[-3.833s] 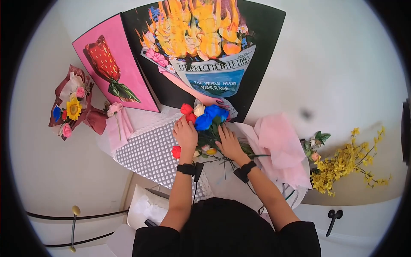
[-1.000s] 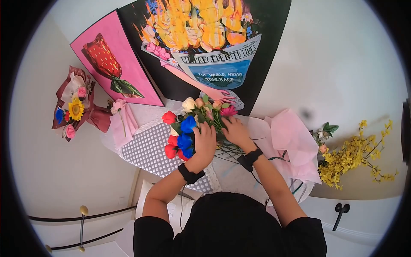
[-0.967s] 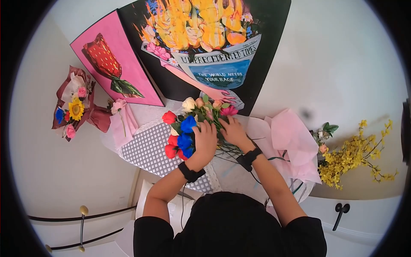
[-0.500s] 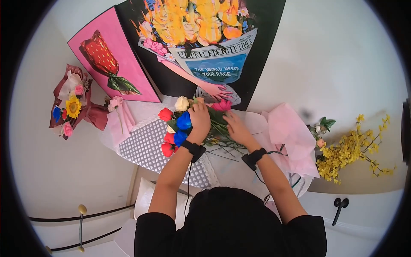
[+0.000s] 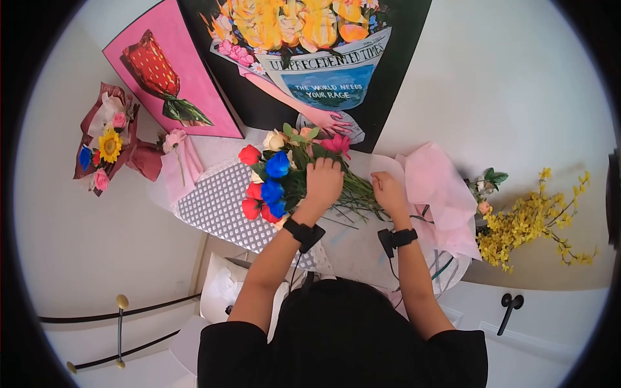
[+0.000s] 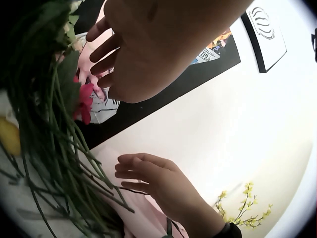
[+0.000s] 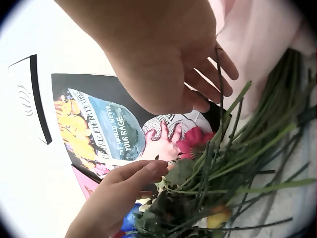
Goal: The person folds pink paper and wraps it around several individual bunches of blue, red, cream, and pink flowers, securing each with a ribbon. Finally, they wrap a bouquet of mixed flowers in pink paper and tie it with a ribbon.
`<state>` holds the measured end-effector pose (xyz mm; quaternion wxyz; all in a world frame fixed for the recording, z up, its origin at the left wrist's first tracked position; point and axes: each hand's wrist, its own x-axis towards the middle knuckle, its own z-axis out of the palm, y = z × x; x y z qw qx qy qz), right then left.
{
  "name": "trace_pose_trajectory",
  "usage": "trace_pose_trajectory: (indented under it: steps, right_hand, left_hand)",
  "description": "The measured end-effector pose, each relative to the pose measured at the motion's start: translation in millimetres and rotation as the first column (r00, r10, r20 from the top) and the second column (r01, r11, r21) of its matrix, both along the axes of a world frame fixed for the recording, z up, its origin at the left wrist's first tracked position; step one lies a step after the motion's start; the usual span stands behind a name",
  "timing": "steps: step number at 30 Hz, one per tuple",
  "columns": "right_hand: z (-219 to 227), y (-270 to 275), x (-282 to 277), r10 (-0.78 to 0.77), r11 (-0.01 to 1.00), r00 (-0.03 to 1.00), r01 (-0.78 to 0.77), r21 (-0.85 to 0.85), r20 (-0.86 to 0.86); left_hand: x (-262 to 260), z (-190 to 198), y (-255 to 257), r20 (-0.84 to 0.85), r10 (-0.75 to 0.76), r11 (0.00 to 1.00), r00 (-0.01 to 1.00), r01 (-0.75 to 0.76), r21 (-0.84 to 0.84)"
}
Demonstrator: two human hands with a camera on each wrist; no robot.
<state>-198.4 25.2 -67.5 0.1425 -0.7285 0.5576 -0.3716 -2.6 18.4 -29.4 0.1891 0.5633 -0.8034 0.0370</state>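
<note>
Artificial flowers with long green stems lie in a loose bunch on the table: red roses, blue roses, a cream rose and a magenta flower. Over the leaves just below the heads is my left hand, its fingers extended and apart in the left wrist view. My right hand is further right, by the stems' cut ends. In the right wrist view its fingers are relaxed and spread, and a thin stem passes beside them.
Pink wrapping paper lies to the right, near yellow blossom branches. A wrapped bouquet and a pink-wrapped single flower are at the left. Two paintings, one pink, one black, stand behind. A patterned cloth covers the table's left part.
The blue and red roses have shifted left and been spread below the cream and magenta ones. Lately my right hand has moved right along the stems; the left stays over the leaves.
</note>
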Motion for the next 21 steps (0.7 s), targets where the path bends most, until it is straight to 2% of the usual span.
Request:
trace_pose_trajectory:
  steps: [1,3,5,7,8,10,11,12,13,15,16,18,19,20,21]
  right_hand:
    - [-0.8,5.3,0.7,-0.003,0.997,1.0,0.004,0.077,-0.01]
    - [-10.5,10.4,2.7,0.013,0.997,1.0,-0.012,0.081,-0.009]
    - [-19.4,12.0,8.5,0.043,0.994,0.999,-0.042,0.1,-0.005]
    - [-26.2,16.9,12.0,0.037,0.99,0.993,-0.021,0.142,-0.11]
    - [-29.0,18.8,13.5,0.052,0.987,0.993,-0.035,0.159,-0.109]
    - [-33.0,18.8,14.1,0.041,0.995,0.989,-0.028,0.092,-0.141]
    - [-35.5,19.9,12.9,0.064,0.992,0.988,-0.048,0.116,-0.143]
    - [-37.5,19.1,12.1,0.058,0.995,0.988,-0.046,0.085,-0.146]
    - [-39.4,18.0,12.6,0.055,0.997,0.988,-0.048,0.054,-0.146]
    - [-33.1,18.9,12.4,0.066,0.993,0.99,-0.053,0.103,-0.126]
    - [-31.3,19.4,13.2,0.026,0.996,0.997,-0.019,0.086,-0.078]
    - [-31.3,17.2,7.4,-0.051,0.998,0.999,0.051,0.047,0.011]
    - [-30.5,15.3,6.4,-0.085,0.996,0.995,0.084,0.022,0.054]
    - [-21.2,17.6,12.6,-0.079,0.997,0.996,0.077,0.029,0.051]
    - [-4.7,20.6,17.4,-0.125,0.992,0.988,0.125,0.011,0.093]
  left_hand:
    - [-4.7,-5.9,6.9,-0.002,0.006,1.0,1.0,-0.006,0.003]
    - [-13.7,-18.6,19.5,-0.079,-0.027,0.999,0.997,0.025,-0.028]
    - [-25.1,-24.2,33.5,-0.139,-0.012,1.0,0.99,0.014,0.012]
    - [-32.2,-33.6,45.2,-0.195,0.013,0.998,0.981,-0.001,0.063]
    - [-35.3,-39.2,50.0,-0.218,0.008,0.997,0.976,0.008,0.072]
    - [-39.0,-42.8,61.9,-0.311,0.033,0.99,0.95,0.011,0.137]
    - [-36.5,-39.8,69.3,-0.313,0.06,0.987,0.948,-0.009,0.161]
    - [-30.7,-37.1,73.6,-0.381,0.026,0.992,0.924,0.023,0.124]
    - [-21.1,-33.3,77.8,-0.444,-0.005,0.995,0.896,0.047,0.083]
    - [11.7,-20.3,90.6,-0.499,0.026,0.996,0.866,0.022,0.09]
    - [32.4,-11.0,95.8,-0.553,0.011,0.998,0.833,0.025,0.057]
    - [90.9,11.1,116.1,-0.553,0.044,0.996,0.832,-0.08,-0.04]
    - [123.8,19.6,129.3,-0.491,0.159,0.984,0.856,-0.18,0.005]
    - [156.5,27.6,143.0,-0.459,0.291,0.952,0.839,-0.304,0.047]
    - [193.8,19.0,156.9,-0.404,0.372,0.918,0.836,-0.396,0.026]
